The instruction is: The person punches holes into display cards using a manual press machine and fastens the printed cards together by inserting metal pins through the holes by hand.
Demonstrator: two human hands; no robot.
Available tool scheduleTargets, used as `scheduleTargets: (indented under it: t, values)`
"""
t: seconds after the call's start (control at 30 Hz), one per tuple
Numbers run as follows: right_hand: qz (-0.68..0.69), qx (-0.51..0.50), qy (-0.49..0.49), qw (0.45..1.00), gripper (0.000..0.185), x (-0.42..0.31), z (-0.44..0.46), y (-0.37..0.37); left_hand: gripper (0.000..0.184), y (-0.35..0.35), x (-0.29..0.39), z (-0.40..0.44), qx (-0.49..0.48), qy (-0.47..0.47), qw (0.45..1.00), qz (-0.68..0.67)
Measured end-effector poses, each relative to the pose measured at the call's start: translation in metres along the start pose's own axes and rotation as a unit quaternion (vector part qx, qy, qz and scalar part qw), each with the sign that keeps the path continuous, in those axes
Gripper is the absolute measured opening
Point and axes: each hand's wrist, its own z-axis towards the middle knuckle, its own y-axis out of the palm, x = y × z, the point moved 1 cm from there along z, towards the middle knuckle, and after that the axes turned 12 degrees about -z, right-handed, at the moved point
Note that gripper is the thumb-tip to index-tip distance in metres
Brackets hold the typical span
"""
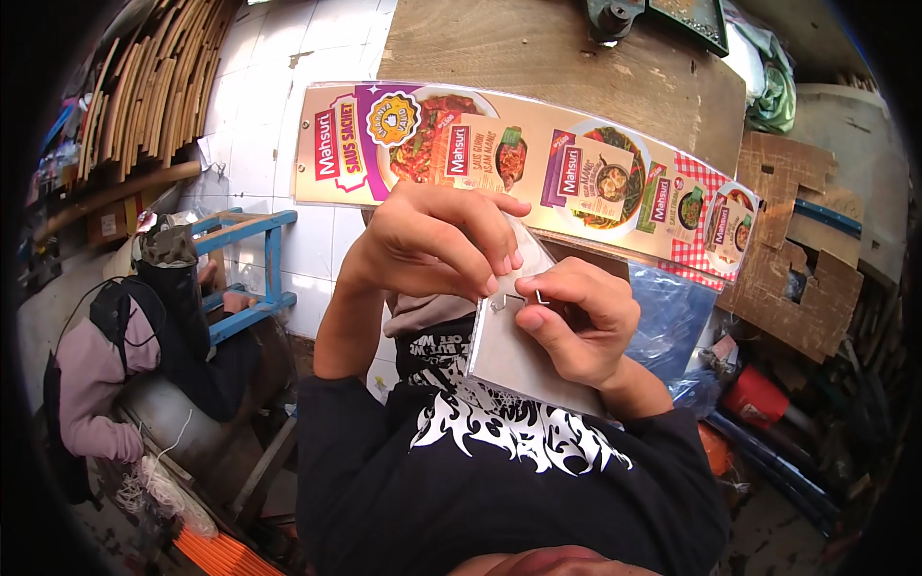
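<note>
Close to my chest, a pale flat panel (523, 355) with a clear edge is held up at a slant. My left hand (447, 235) is pinched on its upper left edge, fingertips pressed down near the rim. A small bent metal wire hook (541, 298) sits between the thumb and forefinger of my right hand (581, 322), just over the panel. Another thin bent wire (505, 301) shows at the panel's edge, between the two hands. Beyond them a long printed Mahsuri banner strip (523, 163) lies across the wooden table.
A wooden table (461, 48) stands ahead, with a metal tool (613, 17) at its far edge. Wooden slats (154, 77) are stacked at the upper left, above a blue frame (274, 259). Cardboard (792, 307) and clear plastic (663, 317) lie to the right.
</note>
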Motion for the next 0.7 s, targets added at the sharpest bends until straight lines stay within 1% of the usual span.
scheduleTargets:
  t: [0.07, 0.17, 0.23, 0.33, 0.4, 0.47, 0.5, 0.53, 0.57, 0.6, 0.63, 0.67, 0.7]
  values:
    - [0.010, -0.003, 0.007, 1.000, 0.024, 0.002, -0.001, -0.001, 0.005, 0.000, 0.002, 0.000, -0.003, -0.009, 1.000, -0.003]
    - [0.017, -0.005, -0.018, 1.000, 0.022, 0.005, -0.003, 0.000, 0.004, -0.002, 0.004, 0.000, -0.026, -0.018, 0.999, 0.007]
    - [0.034, 0.024, 0.008, 0.999, 0.022, 0.005, -0.005, 0.003, 0.005, -0.004, 0.007, 0.001, -0.038, -0.027, 0.999, 0.012]
    - [0.052, 0.041, 0.007, 0.998, 0.022, 0.007, -0.004, 0.005, 0.006, -0.006, 0.011, 0.003, -0.063, -0.044, 0.997, 0.024]
    - [0.055, 0.037, 0.016, 0.998, 0.023, 0.008, -0.005, 0.006, 0.008, -0.008, 0.016, 0.006, -0.075, -0.051, 0.995, 0.032]
    - [0.057, 0.034, 0.025, 0.997, 0.023, 0.009, -0.008, 0.007, 0.013, -0.012, 0.024, 0.009, -0.100, -0.089, 0.989, 0.063]
    - [0.077, 0.035, 0.063, 0.994, 0.022, 0.010, -0.011, 0.009, 0.013, -0.013, 0.028, 0.012, -0.100, -0.089, 0.989, 0.064]
    - [0.098, 0.037, 0.101, 0.989, 0.022, 0.011, -0.013, 0.011, 0.013, -0.015, 0.033, 0.016, -0.123, -0.101, 0.983, 0.092]
    - [0.100, 0.036, 0.100, 0.989, 0.022, 0.011, -0.014, 0.012, 0.014, -0.016, 0.039, 0.019, -0.145, -0.113, 0.976, 0.120]
    - [0.138, 0.035, 0.142, 0.980, 0.022, 0.011, -0.015, 0.013, 0.014, -0.017, 0.046, 0.021, -0.144, -0.115, 0.975, 0.121]
    - [0.175, 0.034, 0.183, 0.967, 0.021, 0.011, -0.016, 0.015, 0.014, -0.017, 0.053, 0.023, -0.166, -0.157, 0.965, 0.126]
    - [0.178, 0.035, 0.184, 0.966, 0.021, 0.012, -0.016, 0.016, 0.015, -0.017, 0.059, 0.027, -0.189, -0.198, 0.953, 0.129]
    - [0.191, 0.025, 0.191, 0.963, 0.021, 0.012, -0.016, 0.017, 0.017, -0.017, 0.066, 0.034, -0.220, -0.199, 0.941, 0.163]
